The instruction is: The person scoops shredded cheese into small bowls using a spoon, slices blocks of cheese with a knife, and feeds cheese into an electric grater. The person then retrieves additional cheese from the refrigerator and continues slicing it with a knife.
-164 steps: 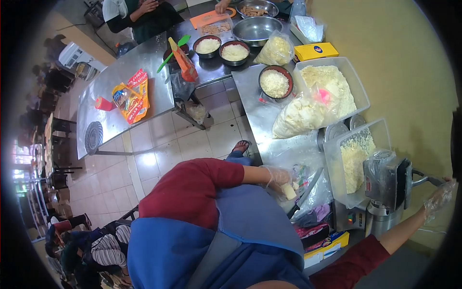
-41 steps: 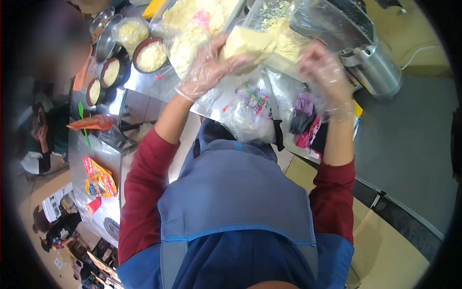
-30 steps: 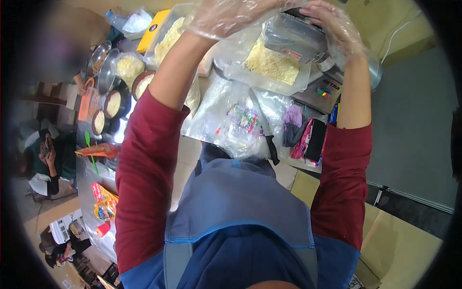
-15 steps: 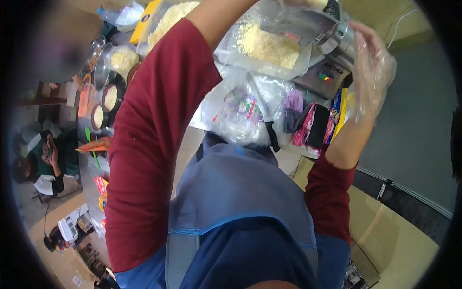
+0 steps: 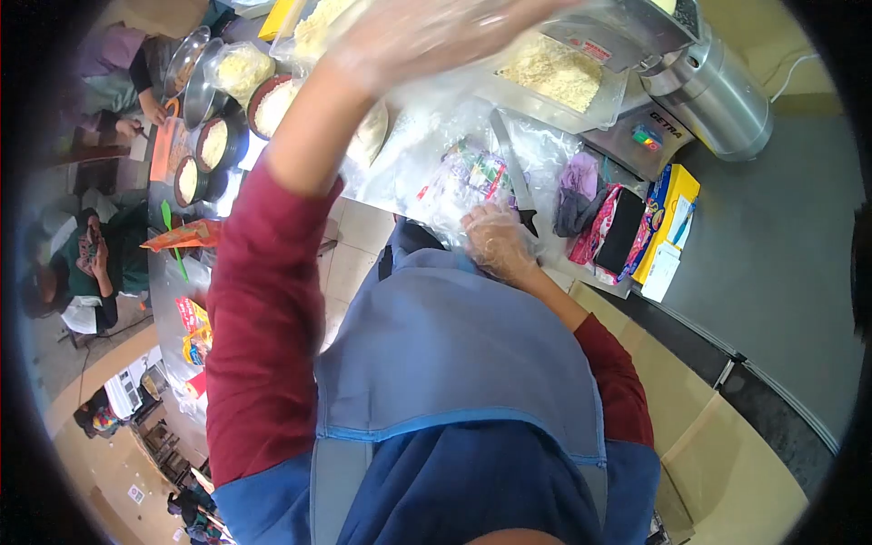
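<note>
1. Maroon-sleeved, our left hand (image 5: 445, 34) stretches blurred across top centre; we cannot tell its grip.
2. Our right hand (image 5: 497, 242) curls mid-frame at plastic wrappers (image 5: 465, 174) near the knife (image 5: 511, 163), grip unclear.

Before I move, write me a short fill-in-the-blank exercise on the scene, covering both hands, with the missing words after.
The right hand is beside the black handle of the ____. The blurred upper hand is the wearer's ____ one. The lettering on the silver machine reads ____. The utensil beside the orange packet is coloured ____.

Missing words: knife; left; GETRA; green.
</note>
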Action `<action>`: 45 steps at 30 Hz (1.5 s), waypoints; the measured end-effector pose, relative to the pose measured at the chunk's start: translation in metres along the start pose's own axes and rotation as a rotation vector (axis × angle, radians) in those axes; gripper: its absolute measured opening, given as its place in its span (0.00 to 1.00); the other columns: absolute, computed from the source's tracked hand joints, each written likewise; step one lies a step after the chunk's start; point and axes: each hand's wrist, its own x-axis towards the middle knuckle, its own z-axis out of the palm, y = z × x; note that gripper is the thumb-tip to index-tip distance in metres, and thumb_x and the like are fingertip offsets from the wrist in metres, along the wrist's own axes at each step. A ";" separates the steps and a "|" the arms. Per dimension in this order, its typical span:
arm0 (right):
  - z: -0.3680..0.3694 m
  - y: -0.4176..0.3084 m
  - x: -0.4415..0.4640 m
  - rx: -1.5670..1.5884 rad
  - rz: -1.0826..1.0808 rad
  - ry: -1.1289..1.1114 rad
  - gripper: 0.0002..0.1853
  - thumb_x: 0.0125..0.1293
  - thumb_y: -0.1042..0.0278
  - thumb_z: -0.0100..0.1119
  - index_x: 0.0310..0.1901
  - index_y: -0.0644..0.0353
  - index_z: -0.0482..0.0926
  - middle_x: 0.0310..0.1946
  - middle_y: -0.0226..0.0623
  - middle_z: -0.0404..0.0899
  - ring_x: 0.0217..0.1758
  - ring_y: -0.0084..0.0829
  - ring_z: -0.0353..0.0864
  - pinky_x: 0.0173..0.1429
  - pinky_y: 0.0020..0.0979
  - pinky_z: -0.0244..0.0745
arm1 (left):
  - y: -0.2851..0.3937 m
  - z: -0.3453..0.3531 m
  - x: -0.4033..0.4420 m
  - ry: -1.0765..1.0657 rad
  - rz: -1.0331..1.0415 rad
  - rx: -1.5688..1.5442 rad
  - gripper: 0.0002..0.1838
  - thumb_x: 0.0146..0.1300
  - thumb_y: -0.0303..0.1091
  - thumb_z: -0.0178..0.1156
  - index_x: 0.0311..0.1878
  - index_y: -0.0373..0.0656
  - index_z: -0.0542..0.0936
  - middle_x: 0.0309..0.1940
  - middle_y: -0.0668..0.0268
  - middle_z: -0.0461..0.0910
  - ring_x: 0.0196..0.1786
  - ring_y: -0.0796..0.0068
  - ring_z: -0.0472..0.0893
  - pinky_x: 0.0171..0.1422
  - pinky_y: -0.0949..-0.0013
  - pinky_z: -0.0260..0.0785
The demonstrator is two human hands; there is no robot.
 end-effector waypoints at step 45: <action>-0.148 -0.050 0.111 0.026 0.436 0.551 0.05 0.61 0.76 0.62 0.37 0.68 0.81 0.35 0.47 0.81 0.39 0.45 0.81 0.48 0.36 0.73 | -0.134 -0.114 -0.306 -0.162 -1.352 -0.285 0.22 0.66 0.47 0.57 0.45 0.34 0.81 0.34 0.51 0.83 0.40 0.69 0.82 0.45 0.64 0.70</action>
